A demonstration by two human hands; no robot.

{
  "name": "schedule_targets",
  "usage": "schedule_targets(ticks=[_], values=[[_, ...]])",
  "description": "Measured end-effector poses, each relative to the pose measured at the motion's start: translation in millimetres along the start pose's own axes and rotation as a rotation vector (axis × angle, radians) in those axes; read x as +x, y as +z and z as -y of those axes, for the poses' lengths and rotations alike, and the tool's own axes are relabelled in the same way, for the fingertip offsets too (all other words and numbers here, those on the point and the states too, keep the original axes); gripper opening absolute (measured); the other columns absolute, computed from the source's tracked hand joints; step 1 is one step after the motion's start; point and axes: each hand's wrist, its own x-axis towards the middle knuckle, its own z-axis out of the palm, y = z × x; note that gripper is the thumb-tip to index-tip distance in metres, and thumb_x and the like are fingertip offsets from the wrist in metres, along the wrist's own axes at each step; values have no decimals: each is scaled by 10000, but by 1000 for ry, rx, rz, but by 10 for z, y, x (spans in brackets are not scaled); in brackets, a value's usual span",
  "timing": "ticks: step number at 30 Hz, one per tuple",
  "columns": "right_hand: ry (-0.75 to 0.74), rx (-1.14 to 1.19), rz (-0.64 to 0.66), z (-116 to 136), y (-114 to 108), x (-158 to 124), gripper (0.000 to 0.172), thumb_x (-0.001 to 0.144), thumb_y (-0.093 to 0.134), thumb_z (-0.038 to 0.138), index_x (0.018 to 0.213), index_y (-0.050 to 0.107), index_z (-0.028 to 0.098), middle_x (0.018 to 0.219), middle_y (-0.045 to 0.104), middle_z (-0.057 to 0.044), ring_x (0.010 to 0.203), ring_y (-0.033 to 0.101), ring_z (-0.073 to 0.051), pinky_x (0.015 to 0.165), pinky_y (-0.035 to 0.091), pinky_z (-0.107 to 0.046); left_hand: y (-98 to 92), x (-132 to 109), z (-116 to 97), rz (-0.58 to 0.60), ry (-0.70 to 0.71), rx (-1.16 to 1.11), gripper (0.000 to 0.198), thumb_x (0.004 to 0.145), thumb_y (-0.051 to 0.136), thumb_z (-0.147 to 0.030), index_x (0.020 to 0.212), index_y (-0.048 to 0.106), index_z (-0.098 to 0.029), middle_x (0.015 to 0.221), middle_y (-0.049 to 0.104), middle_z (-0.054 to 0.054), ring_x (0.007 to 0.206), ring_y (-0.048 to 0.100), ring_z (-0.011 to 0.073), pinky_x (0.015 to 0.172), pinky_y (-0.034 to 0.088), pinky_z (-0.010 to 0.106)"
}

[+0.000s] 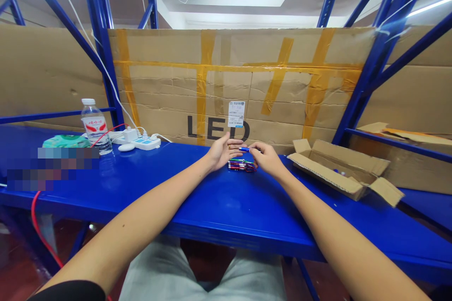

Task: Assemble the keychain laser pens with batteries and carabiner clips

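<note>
Above the blue table, my right hand (264,156) pinches a slim, shiny blue pen-shaped stick (244,149) between thumb and fingers. The stick points left, toward my left hand (223,151). That hand is open, palm turned inward, its fingers stretched out near the stick's far end; whether they touch it I cannot tell. Just below both hands lies a small pile of similar shiny sticks (241,165) in red, purple and green, roughly side by side. Part of the pile's right end is close to my right fingers.
An open cardboard box (328,174) with a few small things inside stands at the right. A water bottle (96,127), a green packet (66,141) and a white power strip (146,142) stand at the left. A large taped cardboard sheet (169,89) rises behind the table (226,211).
</note>
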Motion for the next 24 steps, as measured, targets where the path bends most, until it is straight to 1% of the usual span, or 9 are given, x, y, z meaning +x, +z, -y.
schedule_targets(ticks=[3, 5, 6, 10, 12, 14, 17, 21, 24], values=[[-95, -7, 62, -43, 36, 3, 223, 769, 456, 246, 947, 569, 173, 721, 632, -13, 654, 578, -165, 659, 451, -298, 26, -6, 48, -24, 55, 192, 216, 834, 641, -275, 953, 644, -95, 817, 698, 95, 711, 663, 155, 649, 490, 257], [-156, -13, 72, -84, 60, 6, 254, 750, 462, 198, 991, 538, 171, 898, 652, -47, 834, 593, -179, 775, 453, -313, 44, -15, 63, -34, 124, 343, 208, 772, 697, -169, 960, 641, -99, 711, 668, 38, 617, 623, 117, 592, 458, 230], [-170, -14, 76, -105, 67, 9, 282, 749, 472, 190, 1027, 518, 169, 930, 647, -53, 875, 586, -182, 802, 449, -319, 49, -18, 65, -40, 156, 402, 196, 758, 703, -144, 939, 641, -99, 668, 650, 19, 589, 602, 104, 577, 448, 222], [-165, -38, 74, -179, 31, 50, 391, 760, 533, 227, 1142, 487, 156, 877, 631, -38, 815, 569, -175, 767, 452, -321, 44, -6, 56, -76, 199, 462, 75, 769, 673, -95, 796, 604, -100, 590, 618, -6, 551, 576, 86, 578, 460, 220], [-149, -44, 74, -195, -21, 82, 313, 756, 558, 259, 1050, 565, 152, 875, 638, -46, 798, 566, -174, 756, 450, -320, 33, 8, 57, -100, 188, 441, 79, 779, 662, -85, 783, 584, -100, 598, 632, 4, 550, 587, 88, 604, 484, 237], [-110, -38, 112, -188, -72, 102, 249, 751, 576, 298, 942, 623, 145, 804, 641, -41, 747, 562, -172, 717, 448, -316, 22, 19, 65, -120, 176, 425, 80, 789, 655, -82, 791, 576, -99, 613, 644, 14, 547, 597, 90, 621, 497, 250], [-58, -19, 162, -149, -115, 95, 264, 740, 590, 321, 913, 656, 132, 686, 623, -18, 642, 540, -156, 627, 432, -294, 0, 31, 84, -121, 143, 445, 69, 817, 638, -126, 798, 575, -106, 588, 634, 12, 509, 583, 92, 590, 488, 250], [-7, -58, 251, -137, -111, 54, 223, 754, 572, 310, 863, 663, 138, 622, 620, -6, 555, 529, -135, 547, 408, -261, -31, 36, 71, -88, 115, 706, 80, 804, 636, -183, 758, 613, -122, 565, 611, 2, 496, 549, 100, 535, 446, 232], [19, -142, 335, -161, -110, 38, 157, 744, 555, 247, 805, 662, 150, 581, 620, 0, 514, 521, -124, 517, 381, -243, 6, -66, -32, -59, 166, 998, 42, 737, 666, -169, 707, 664, -139, 670, 661, 33, 634, 590, 137, 608, 460, 246]])
